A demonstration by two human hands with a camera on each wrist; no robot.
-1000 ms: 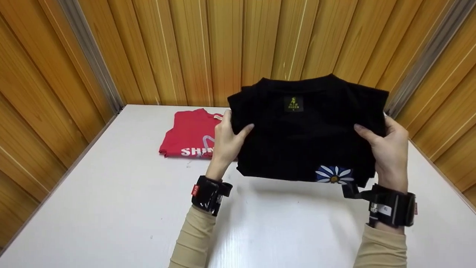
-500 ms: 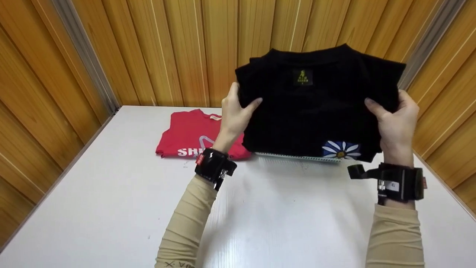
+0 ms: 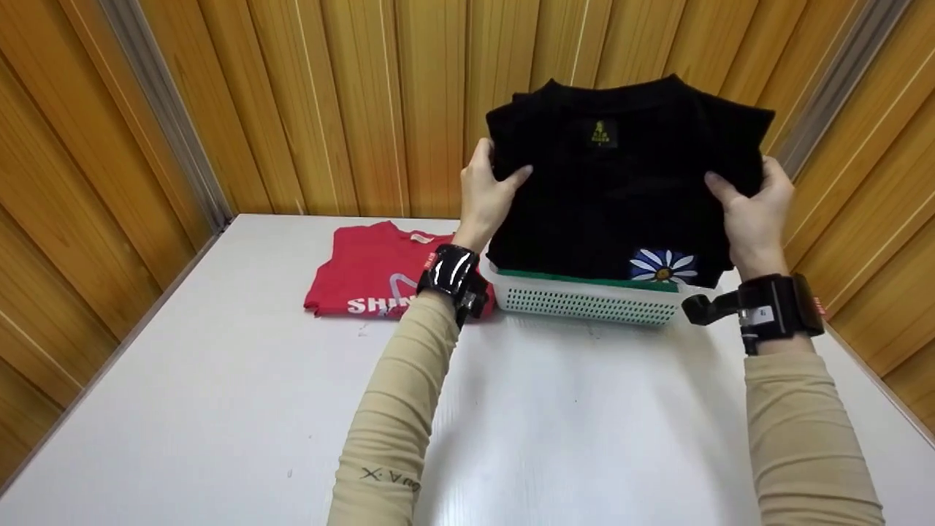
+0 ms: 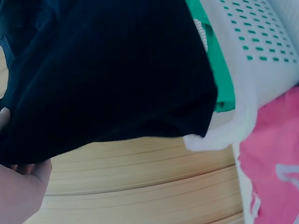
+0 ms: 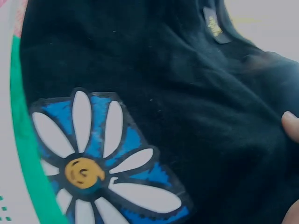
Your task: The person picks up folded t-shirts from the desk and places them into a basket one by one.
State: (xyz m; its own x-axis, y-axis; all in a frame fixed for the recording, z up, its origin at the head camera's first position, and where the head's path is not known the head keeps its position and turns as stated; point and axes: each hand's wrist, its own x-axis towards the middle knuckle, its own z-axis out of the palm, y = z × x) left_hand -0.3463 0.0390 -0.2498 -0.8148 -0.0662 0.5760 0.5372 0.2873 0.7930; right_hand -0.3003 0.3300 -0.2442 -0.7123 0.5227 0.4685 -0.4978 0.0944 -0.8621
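A folded black T-shirt with a daisy print and a neck label is held up by both hands. My left hand pinches its left side, thumb in front and fingers behind. On the opposite side my right hand grips it the same way. The shirt's lower edge hangs over a white perforated basket, whose back part it hides. Inside the basket a green cloth shows along the near side. In the right wrist view the daisy print lies close to the green strip.
A folded red T-shirt with white lettering lies on the white table, left of the basket and partly behind the left wrist. Wood-patterned panels stand behind the table and at both sides.
Both hands have carried the black T-shirt up and away from me over the table. The basket, hidden behind the shirt one second ago, now shows beneath it.
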